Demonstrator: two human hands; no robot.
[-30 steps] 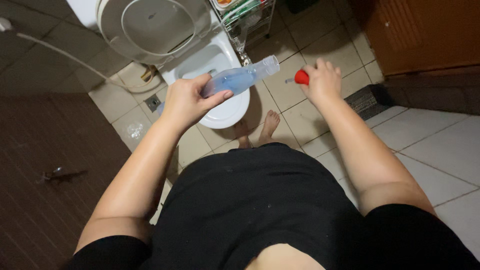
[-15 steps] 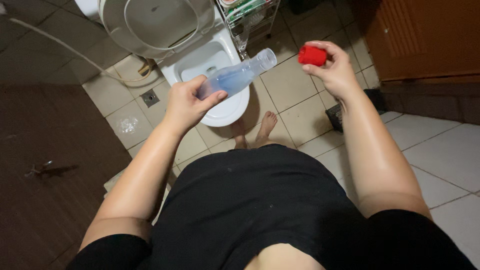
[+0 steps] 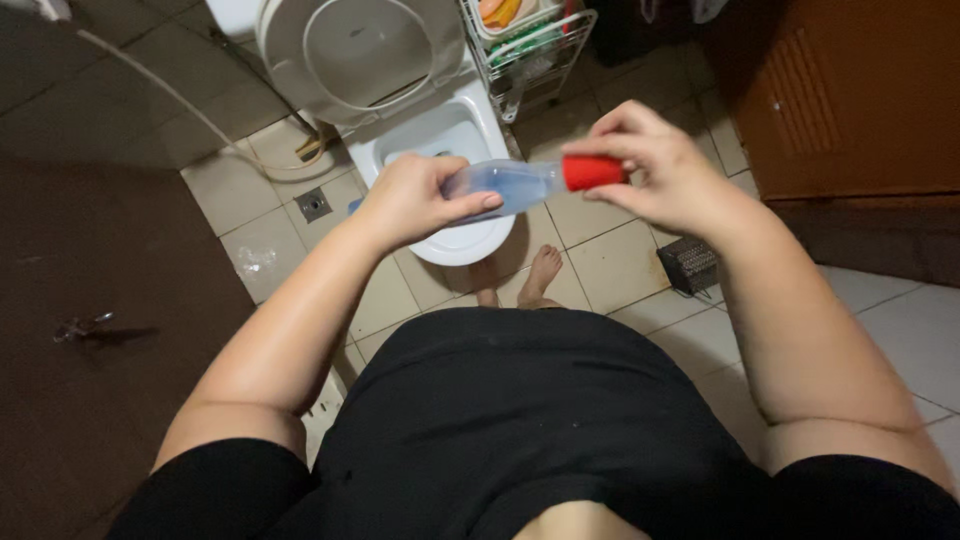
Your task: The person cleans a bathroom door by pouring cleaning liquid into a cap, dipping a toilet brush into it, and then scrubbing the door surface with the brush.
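My left hand (image 3: 412,202) grips the body of a clear plastic bottle (image 3: 510,186) with pale blue liquid, held sideways above the white toilet bowl (image 3: 455,132). My right hand (image 3: 660,172) pinches a red cap (image 3: 592,172) at the bottle's neck. The cap sits against the mouth of the bottle. Both forearms reach out over my black shirt. My bare feet (image 3: 540,275) stand on the tiles just in front of the bowl.
The toilet lid (image 3: 350,55) is raised. A white wire rack (image 3: 525,40) with items stands right of the toilet. A brown wooden door (image 3: 840,100) is at the right, a small dark grate (image 3: 690,265) and a floor drain (image 3: 313,204) lie on beige tiles. A white hose (image 3: 180,95) runs left.
My right hand brought the red cap from out at the right across to the bottle's neck. The left hand kept hold of the bottle over the bowl.
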